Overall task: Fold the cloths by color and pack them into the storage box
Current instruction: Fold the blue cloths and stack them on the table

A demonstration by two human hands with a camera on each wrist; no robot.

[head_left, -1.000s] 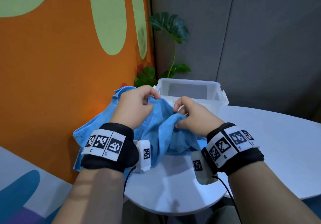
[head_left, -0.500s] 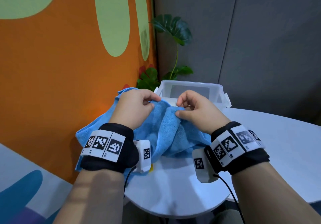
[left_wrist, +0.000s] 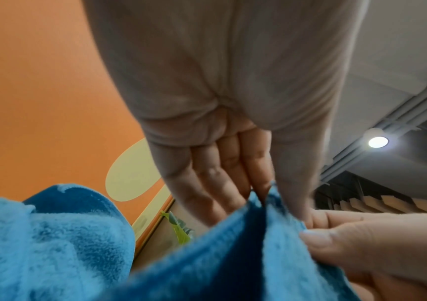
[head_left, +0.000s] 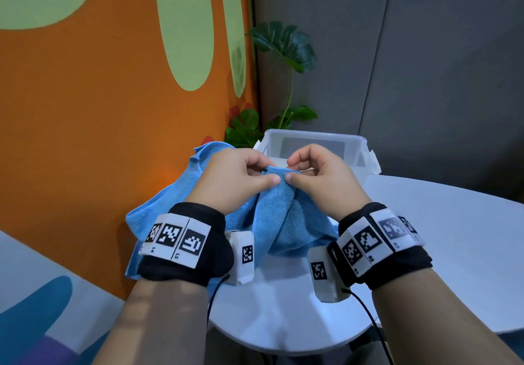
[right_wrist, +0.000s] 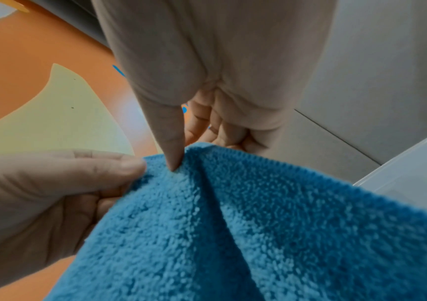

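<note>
Blue fluffy cloth [head_left: 272, 217] bunched, lifted above white counter [head_left: 442, 223]; left hand [head_left: 235, 177] and right hand [head_left: 320, 177] both pinch its top edge; clear storage box [head_left: 354, 149] behind, contents not visible

The blue cloth [head_left: 279, 217] hides the table [head_left: 442, 231] beneath it; both hands cover the storage box's [head_left: 313, 145] near wall, its floor unseen.

left hand [head_left: 235, 177] and right hand [head_left: 317, 177] pinching blue cloth [head_left: 272, 211]; clear storage box [head_left: 360, 149] behind
</note>
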